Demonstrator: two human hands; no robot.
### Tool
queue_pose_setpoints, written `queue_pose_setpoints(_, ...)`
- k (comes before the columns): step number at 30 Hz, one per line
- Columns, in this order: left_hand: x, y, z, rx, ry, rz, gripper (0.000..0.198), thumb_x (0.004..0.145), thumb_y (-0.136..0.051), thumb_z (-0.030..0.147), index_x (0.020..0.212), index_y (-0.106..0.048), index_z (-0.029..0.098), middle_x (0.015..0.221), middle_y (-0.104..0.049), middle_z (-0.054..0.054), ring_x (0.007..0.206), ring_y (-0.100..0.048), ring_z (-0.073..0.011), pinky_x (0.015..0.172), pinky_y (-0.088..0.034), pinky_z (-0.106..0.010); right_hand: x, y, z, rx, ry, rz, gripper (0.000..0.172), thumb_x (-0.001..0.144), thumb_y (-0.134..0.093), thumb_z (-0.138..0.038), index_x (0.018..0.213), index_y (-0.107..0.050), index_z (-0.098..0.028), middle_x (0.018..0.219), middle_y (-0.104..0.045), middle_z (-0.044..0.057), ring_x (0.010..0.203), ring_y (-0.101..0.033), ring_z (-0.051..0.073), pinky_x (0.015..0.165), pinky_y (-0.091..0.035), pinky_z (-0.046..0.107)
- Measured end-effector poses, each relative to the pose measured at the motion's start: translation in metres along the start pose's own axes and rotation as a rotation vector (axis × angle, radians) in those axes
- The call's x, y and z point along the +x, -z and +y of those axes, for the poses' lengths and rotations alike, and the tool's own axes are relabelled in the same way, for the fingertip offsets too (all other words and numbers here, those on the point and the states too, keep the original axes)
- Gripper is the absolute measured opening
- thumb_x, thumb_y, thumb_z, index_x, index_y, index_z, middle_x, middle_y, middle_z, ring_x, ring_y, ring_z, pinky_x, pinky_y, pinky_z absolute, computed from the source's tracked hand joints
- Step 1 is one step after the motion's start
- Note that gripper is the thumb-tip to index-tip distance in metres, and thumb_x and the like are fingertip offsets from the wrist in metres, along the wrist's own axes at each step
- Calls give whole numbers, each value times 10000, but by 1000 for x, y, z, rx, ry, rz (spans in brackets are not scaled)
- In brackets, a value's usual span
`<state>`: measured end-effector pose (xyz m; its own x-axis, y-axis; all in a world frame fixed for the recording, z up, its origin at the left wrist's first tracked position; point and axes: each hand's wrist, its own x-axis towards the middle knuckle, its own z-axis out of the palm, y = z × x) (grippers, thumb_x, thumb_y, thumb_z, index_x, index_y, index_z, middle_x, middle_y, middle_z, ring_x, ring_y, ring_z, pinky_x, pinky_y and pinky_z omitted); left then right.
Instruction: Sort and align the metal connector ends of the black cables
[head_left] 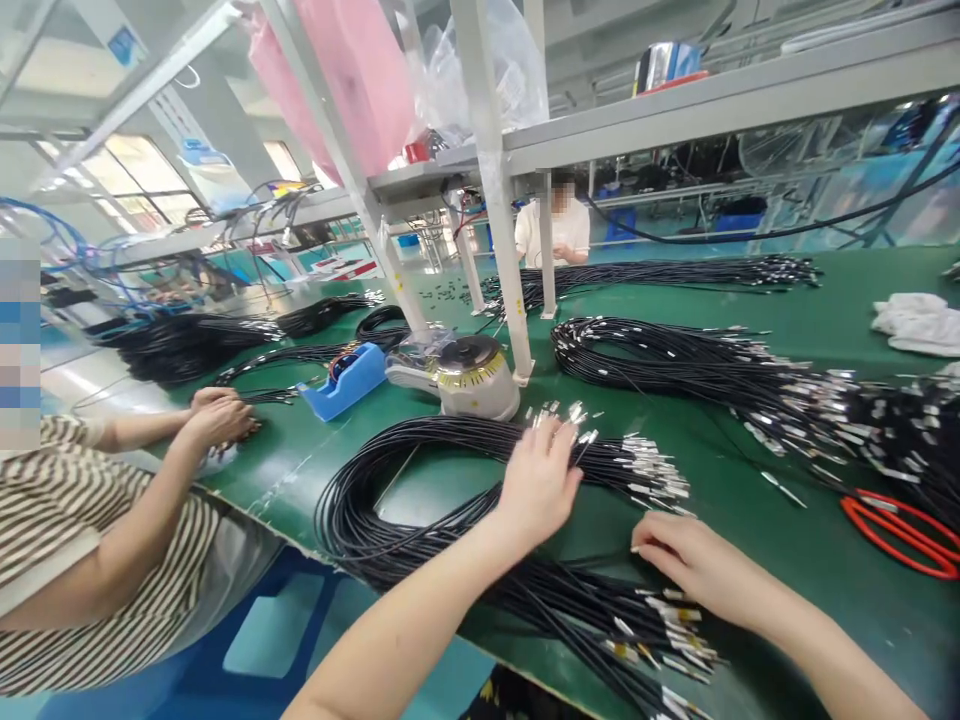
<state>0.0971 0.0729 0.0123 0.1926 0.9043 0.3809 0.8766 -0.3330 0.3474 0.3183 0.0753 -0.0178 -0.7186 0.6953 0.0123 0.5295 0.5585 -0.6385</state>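
A looped bundle of thin black cables (pixel 420 535) with silver connector ends lies in front of me. My left hand (pixel 538 482) rests over its upper run, fingers stretched out across the cables near several silver connectors (pixel 577 412). More silver ends (pixel 654 468) fan out to the right of that hand. My right hand (pixel 694 560) hovers between the upper and lower cable ends, thumb and fingers pressed together. Whatever lies between those fingertips is too small to make out. Below it, the lower run ends in silver and yellowish connectors (pixel 679 630).
On the green table (pixel 832 630) stand a round tape dispenser (pixel 476 375) and a blue tape holder (pixel 345 382). Other cable bundles (pixel 660 360), red cable loops (pixel 900 535) and a white cloth (pixel 916 322) lie around. A co-worker's hands (pixel 217 418) work at left. Shelf posts (pixel 499 220) rise behind.
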Motion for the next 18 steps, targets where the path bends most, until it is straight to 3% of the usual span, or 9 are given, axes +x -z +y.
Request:
queue_pose_setpoints(3, -21, -13, 23, -103, -114, -343, 208, 836, -482, 305, 999, -563, 204, 983, -621, -43, 919, -573, -214, 822, -451, -327, 1, 2, -1, 55, -6, 63, 185, 898, -396, -245, 831, -566, -219, 804, -622, 21, 756, -569, 171, 718, -423, 284)
queue_pose_setpoints(5, -26, -17, 32, -143, -109, -502, 211, 880, -406, 331, 936, -570, 212, 885, -649, -21, 827, -609, -200, 750, -471, -306, 0, 3, -1, 140, -28, 90, 154, 891, -406, -244, 879, -557, -217, 775, -621, 14, 716, -571, 161, 689, -436, 272)
queue_pose_setpoints(9, -24, -21, 40, -89, -104, -542, 296, 924, -276, 332, 953, -545, 213, 903, -660, -37, 835, -628, -220, 730, -467, -317, -4, 7, 2, 305, -77, 60, 173, 894, -388, -252, 927, -545, -190, 697, -597, 0, 627, -571, 139, 605, -455, 236)
queue_pose_setpoints(13, -19, -27, 44, -6, -90, -564, 326, 925, -238, 330, 914, -537, 200, 847, -665, -52, 774, -637, -240, 677, -461, -329, -4, 12, 5, 150, -83, 27, 298, 910, -359, -276, 708, -557, -180, 647, -577, 5, 600, -544, 138, 577, -425, 231)
queue_pose_setpoints(18, -18, -37, 43, -27, -66, -624, 386, 928, -203, 342, 845, -551, 200, 819, -665, -53, 768, -636, -236, 670, -439, -314, -3, 12, 2, 3, -45, -18, 325, 922, -306, -245, 647, -471, -196, 617, -551, -5, 604, -513, 141, 591, -389, 239)
